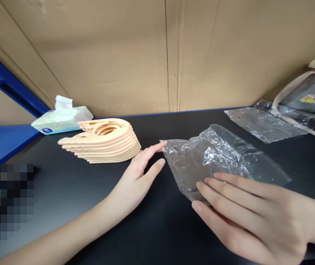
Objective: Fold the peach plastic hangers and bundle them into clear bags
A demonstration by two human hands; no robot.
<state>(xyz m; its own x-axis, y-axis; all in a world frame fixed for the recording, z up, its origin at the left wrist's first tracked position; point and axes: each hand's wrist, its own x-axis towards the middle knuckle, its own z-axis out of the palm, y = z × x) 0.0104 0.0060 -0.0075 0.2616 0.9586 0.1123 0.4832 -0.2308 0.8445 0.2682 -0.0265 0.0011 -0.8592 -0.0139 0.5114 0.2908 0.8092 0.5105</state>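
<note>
A clear plastic bag (190,158) lies crinkled on the black tabletop in front of me. My right hand (257,217) rests flat across its near side, fingers stretched out. At the bag's left corner, my left hand (143,165) reaches with its index finger to the edge; the thumb stands apart from it. Just left of that hand is a neat stack of peach-coloured plastic clothes hangers (105,141), several deep. The left hand's back is close to the stack's right end; whether they touch I cannot tell.
A tissue pack (60,119) with one tissue sticking out sits behind the hangers. Another clear plastic bag (268,125) lies at the back right, beside a grey see-through container (306,90) with a pale strap. Cardboard (119,55) walls the back; a blue metal frame (16,86) stands left.
</note>
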